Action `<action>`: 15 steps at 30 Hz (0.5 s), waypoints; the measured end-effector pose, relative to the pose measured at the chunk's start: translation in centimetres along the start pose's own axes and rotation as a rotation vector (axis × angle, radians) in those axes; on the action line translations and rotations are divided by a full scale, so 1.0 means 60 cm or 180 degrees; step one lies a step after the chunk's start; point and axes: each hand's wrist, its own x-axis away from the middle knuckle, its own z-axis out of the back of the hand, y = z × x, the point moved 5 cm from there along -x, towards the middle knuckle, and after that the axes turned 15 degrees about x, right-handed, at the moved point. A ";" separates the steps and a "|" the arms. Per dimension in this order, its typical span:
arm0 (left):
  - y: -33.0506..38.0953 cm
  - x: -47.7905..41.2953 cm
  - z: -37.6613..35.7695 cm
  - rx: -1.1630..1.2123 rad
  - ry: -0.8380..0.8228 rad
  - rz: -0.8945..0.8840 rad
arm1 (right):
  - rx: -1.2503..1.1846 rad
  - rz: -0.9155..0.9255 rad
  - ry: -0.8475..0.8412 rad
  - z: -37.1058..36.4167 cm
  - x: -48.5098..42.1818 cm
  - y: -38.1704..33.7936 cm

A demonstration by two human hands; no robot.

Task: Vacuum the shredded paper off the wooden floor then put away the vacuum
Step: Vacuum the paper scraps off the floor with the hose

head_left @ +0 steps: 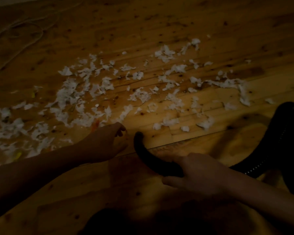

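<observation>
Dim head view, near to far. The right hand (193, 173) has its fingers (171, 182) curled round the black vacuum hose (143, 153) behind its open end, which points at the floor. The hose loops up and back at the right edge. Just left of the hose end, the left hand (107, 141) hovers low, fingers loosely bent, with nothing visible in them. Beyond both hands the shredded paper (102, 85) lies scattered across the wooden floor (159, 19), thickest at the left. Yellow scraps (18, 155) and an orange scrap (96, 123) lie among it. A pale cord (36, 31) curls on the far left boards.
</observation>
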 end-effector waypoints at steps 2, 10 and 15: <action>-0.012 -0.006 -0.006 -0.0060 -0.0054 0.0018 | 0.0142 -0.0120 -0.0022 -0.010 0.012 -0.013; -0.015 -0.029 -0.030 0.0293 0.0173 -0.0143 | 0.0106 -0.0458 -0.0057 -0.007 0.028 -0.028; -0.010 -0.022 -0.056 0.0554 0.0009 -0.0112 | 0.0231 -0.0591 -0.0321 -0.024 0.036 -0.027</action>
